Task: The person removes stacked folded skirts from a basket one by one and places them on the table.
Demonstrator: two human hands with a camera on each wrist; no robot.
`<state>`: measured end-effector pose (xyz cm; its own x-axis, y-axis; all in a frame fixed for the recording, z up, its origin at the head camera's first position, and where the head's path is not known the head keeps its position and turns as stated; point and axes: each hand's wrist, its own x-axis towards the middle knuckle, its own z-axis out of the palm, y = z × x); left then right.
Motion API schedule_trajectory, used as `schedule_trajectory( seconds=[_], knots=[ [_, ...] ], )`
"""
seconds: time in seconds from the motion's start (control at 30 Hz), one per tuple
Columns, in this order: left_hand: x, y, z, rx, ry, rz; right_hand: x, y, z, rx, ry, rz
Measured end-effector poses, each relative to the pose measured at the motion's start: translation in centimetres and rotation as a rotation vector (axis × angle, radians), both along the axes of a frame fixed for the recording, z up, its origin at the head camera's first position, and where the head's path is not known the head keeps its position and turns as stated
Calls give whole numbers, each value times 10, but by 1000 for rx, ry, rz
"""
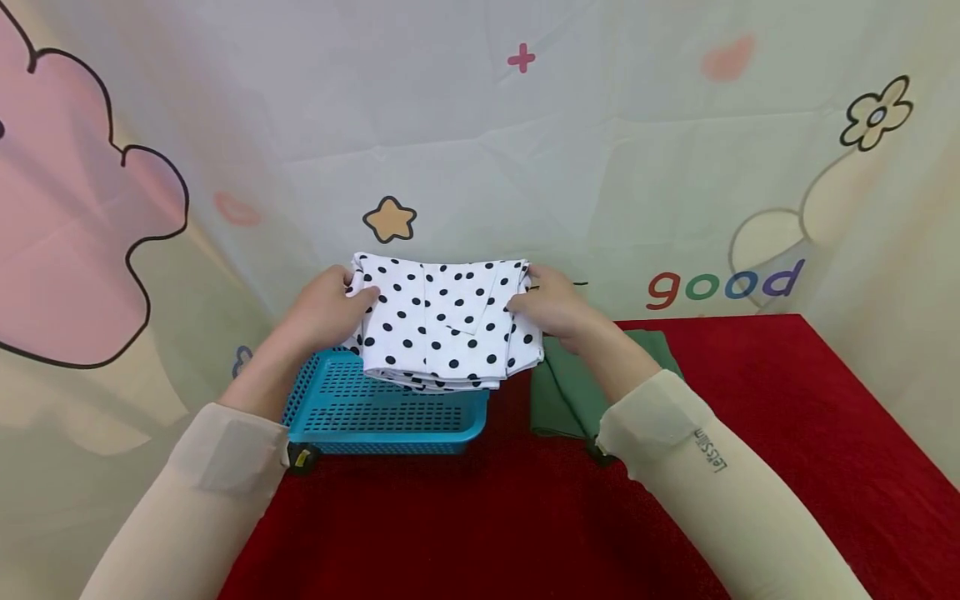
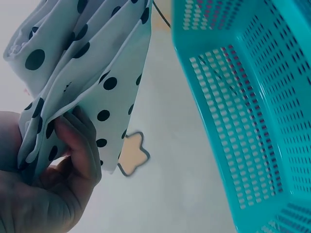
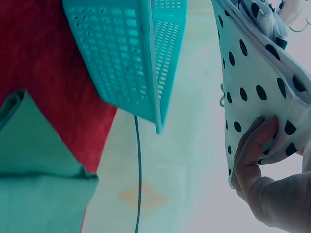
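A folded white shirt [image 1: 431, 321] with black polka dots is held up in the head view, its layered lower edge over the back of a blue plastic basket [image 1: 390, 437]. My left hand [image 1: 333, 307] grips the shirt's left side, thumb on the front. At the opposite side my right hand [image 1: 557, 304] pinches the shirt, also thumb in front. In the left wrist view, curled fingers [image 2: 80, 145] hold the layers of the shirt [image 2: 116, 92]. The right wrist view shows fingers [image 3: 255, 150] behind the shirt [image 3: 252, 87]. Slotted walls and floor of the basket [image 2: 233, 126] are visible.
A folded green cloth [image 1: 558, 396] lies right of the basket, partly behind my right forearm. Both rest on a red table cover [image 1: 480, 525]. Behind the table hangs a pale printed curtain [image 1: 562, 167]. A dark cord [image 3: 139, 170] runs below the basket in the right wrist view.
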<state>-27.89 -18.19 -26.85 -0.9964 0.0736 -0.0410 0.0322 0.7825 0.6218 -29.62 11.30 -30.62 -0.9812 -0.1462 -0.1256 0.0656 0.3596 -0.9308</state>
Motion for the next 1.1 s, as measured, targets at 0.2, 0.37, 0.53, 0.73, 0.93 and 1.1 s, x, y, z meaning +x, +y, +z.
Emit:
schedule_trajectory(
  seconds=[0.2,0.37,0.53,0.73,0.93,1.1],
  knots=[
    [5,22,-1,80,8,-6,10,29,8,20,-7,-15],
    [9,41,-6,164,-7,-6,22,53,15,49,-9,-15],
    [15,62,-13,269,-23,-26,35,76,19,96,-13,-37],
    [26,86,-27,405,-59,-47,49,105,16,137,-19,-31],
    [36,110,-41,491,-111,-70,64,136,7,223,-41,-51],
    [47,127,-55,578,-160,-106,79,159,-3,221,-47,-45]
  ],
)
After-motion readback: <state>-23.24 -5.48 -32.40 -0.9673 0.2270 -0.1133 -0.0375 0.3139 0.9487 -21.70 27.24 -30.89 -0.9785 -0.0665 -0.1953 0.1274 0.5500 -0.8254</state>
